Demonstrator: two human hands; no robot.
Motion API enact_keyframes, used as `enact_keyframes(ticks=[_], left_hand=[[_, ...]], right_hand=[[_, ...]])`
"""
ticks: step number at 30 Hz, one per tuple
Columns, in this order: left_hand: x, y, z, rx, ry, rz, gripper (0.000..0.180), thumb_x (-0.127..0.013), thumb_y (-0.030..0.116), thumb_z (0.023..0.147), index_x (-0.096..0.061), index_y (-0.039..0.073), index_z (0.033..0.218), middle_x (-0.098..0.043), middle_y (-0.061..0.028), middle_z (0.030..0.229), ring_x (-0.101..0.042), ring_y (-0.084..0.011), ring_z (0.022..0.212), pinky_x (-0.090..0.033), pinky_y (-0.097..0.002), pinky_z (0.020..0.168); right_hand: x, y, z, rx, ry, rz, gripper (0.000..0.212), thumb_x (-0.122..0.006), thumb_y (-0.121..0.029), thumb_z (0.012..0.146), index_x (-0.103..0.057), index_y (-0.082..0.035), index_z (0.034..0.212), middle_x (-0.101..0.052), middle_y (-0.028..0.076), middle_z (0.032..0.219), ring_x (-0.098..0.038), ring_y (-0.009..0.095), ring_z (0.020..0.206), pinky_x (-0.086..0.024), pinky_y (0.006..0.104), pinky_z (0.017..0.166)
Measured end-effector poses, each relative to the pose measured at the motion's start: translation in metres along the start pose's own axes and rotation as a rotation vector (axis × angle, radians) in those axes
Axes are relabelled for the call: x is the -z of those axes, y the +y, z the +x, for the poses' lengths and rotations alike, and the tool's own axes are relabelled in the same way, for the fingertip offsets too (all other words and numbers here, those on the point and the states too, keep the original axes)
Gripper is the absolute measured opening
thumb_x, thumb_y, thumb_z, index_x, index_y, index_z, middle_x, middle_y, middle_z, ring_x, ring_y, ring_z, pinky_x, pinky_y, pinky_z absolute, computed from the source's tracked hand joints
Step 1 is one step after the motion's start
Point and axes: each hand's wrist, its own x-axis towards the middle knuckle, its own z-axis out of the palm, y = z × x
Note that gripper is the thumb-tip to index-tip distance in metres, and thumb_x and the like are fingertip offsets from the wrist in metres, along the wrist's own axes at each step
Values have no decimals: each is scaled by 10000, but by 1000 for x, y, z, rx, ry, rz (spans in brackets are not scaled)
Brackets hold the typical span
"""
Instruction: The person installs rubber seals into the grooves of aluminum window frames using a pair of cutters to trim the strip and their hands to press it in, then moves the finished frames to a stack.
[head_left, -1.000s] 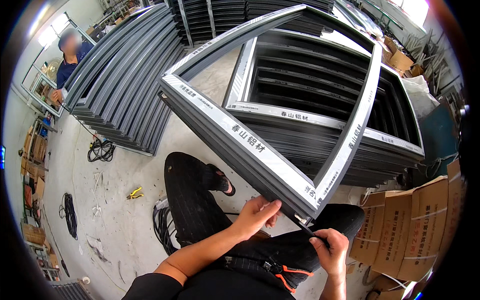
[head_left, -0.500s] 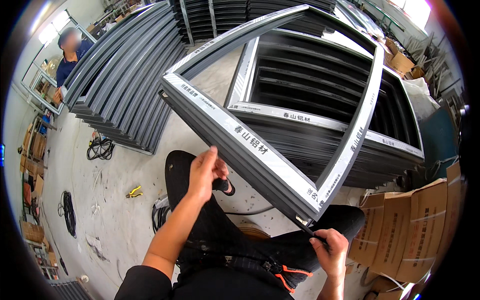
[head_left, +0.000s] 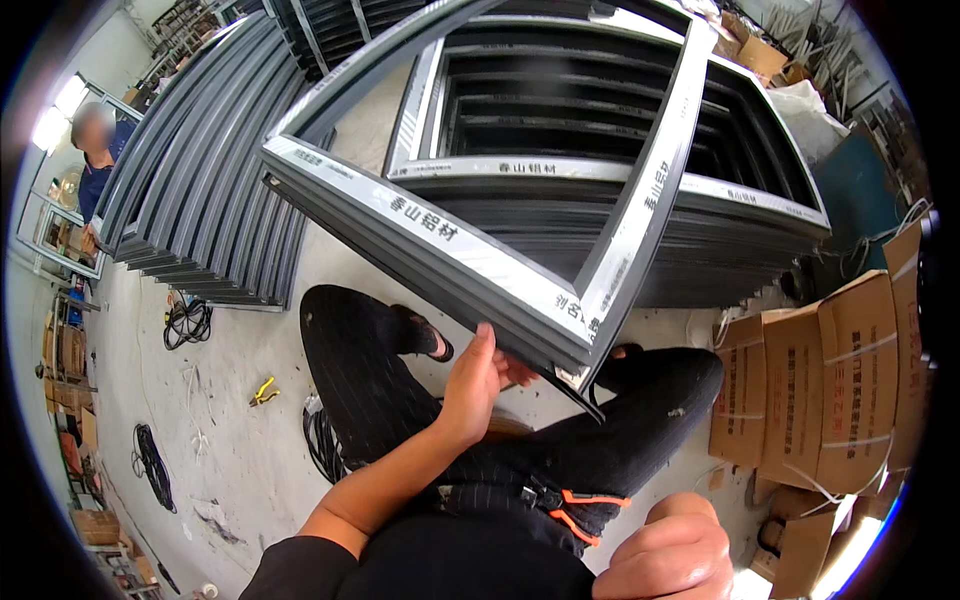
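Observation:
A dark grey window frame with white protective film on its faces lies tilted in front of me. A thin black rubber strip runs along its near lower side, and its loose end sticks out past the near corner. My left hand is at this side, close to the corner, its thumb against the edge and its fingers curled under it. My right hand is a closed fist by my right hip, apart from the frame; whatever it may hold is hidden.
Stacked frames stand at the left and beyond the held frame. Cardboard boxes line the right. Yellow-handled pliers and black cable coils lie on the floor. Orange-handled pliers hang at my waist. A person stands far left.
My left hand has slid along the frame's side toward the near corner. My right hand has let go of the strip's end and drawn back to my hip. The view has shifted.

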Motion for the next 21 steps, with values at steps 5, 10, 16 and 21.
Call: enact_keyframes(ticks=[5,10,16,21], left_hand=[[4,1,-4,-50,34,13,493,-330,461,996,-534,23,1096,-645,-92,927,-593,-178,825,-452,-320,746],[12,6,-4,-56,162,-103,487,-316,452,1000,-535,31,1112,-632,-102,1010,-588,-193,871,-454,-338,770],[17,25,12,-214,178,-228,487,-356,483,981,-523,56,1148,-600,-71,1121,-563,-198,1041,-421,-374,933],[-2,20,34,-338,550,-350,454,-419,458,973,-525,57,1160,-580,-40,1121,-548,-167,1009,-423,-294,903]], right_hand=[[-10,16,10,99,-124,30,250,-606,-15,693,-668,-100,920,-482,-2,662,-422,110,510,-301,226,410],[2,40,27,70,-412,-212,194,-658,-105,681,-650,-69,872,-558,46,715,-557,222,649,-442,331,575],[80,209,43,-279,-472,-657,328,-627,-305,818,-627,-4,687,-594,137,699,-574,315,712,-452,400,732],[75,227,36,-232,-504,-776,373,-616,-275,797,-579,-24,523,-540,134,533,-550,326,610,-437,400,720]])
